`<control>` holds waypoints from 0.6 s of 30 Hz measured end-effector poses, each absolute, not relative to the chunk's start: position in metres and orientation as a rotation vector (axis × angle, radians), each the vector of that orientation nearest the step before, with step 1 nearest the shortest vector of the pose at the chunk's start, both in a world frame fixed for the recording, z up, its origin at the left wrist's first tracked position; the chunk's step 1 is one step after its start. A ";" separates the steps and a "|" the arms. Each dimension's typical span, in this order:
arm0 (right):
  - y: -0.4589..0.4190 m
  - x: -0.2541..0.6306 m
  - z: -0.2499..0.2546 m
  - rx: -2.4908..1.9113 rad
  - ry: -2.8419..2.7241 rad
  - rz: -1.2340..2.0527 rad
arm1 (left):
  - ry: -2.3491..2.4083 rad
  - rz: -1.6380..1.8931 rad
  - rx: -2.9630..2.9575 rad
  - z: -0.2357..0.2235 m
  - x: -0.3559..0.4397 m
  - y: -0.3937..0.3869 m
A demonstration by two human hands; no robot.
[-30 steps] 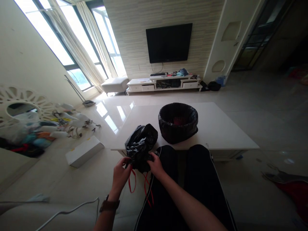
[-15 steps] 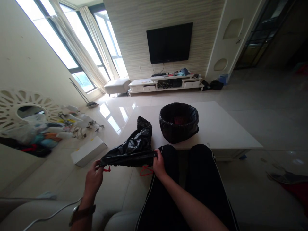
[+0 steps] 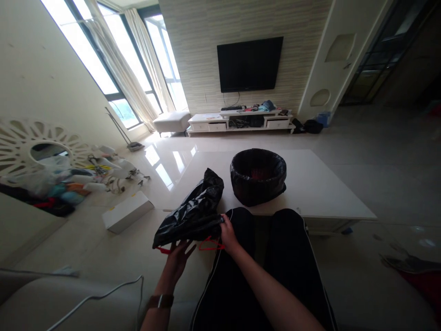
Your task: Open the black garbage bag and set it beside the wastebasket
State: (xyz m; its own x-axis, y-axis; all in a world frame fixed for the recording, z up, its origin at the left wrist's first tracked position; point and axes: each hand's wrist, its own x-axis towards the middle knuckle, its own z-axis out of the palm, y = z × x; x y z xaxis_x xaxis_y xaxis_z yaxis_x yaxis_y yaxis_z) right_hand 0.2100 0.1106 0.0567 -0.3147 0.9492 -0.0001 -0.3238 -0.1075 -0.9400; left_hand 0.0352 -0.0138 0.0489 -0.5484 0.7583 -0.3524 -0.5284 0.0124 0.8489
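Right hand [image 3: 228, 234] clamped on the near edge of the black bag [image 3: 195, 207]
Left hand [image 3: 177, 261] set beneath, its grip unclear — the bag is slanted near-left to far-right, the black-lined bin [image 3: 257, 192] placed beyond on the worktop [image 3: 320, 193] — nearer the right hand

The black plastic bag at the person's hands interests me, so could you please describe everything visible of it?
The black plastic bag looks thin, glossy and crumpled. Red strips, apparently drawstrings, show at its near edge, one hanging as a loop. It slants from a peaked far end over the table toward the person, left of the black-lined bin. The right hand pinches its near right corner; the left hand is at its underside, fingertips partly hidden. Its inside is not visible.
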 end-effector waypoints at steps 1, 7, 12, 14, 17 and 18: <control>0.110 0.211 0.059 -0.824 -1.128 1.638 | 1.339 1.715 0.257 0.047 0.037 -0.011; 0.108 0.214 0.063 -0.935 -1.211 1.477 | 1.536 1.824 0.121 0.067 0.006 -0.004; 0.108 0.213 0.062 -0.894 -1.132 1.470 | 1.649 1.852 0.140 0.076 -0.030 -0.025; 0.108 0.213 0.062 -0.892 -1.104 1.485 | 1.689 1.825 0.172 0.074 -0.036 -0.032; 0.108 0.213 0.061 -0.880 -1.113 1.511 | 1.727 1.755 0.159 0.068 -0.032 -0.035; 0.108 0.212 0.060 -0.870 -1.119 1.518 | 1.721 1.712 0.181 0.064 -0.028 -0.034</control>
State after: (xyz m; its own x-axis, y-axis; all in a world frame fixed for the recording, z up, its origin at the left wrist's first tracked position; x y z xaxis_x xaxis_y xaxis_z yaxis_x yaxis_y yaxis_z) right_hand 0.2125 0.1083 0.0600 -0.2240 0.9744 0.0172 -0.3044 -0.0532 -0.9511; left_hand -0.0278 -0.0343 0.0645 -0.7506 0.5493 -0.3673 -0.3643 0.1199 0.9236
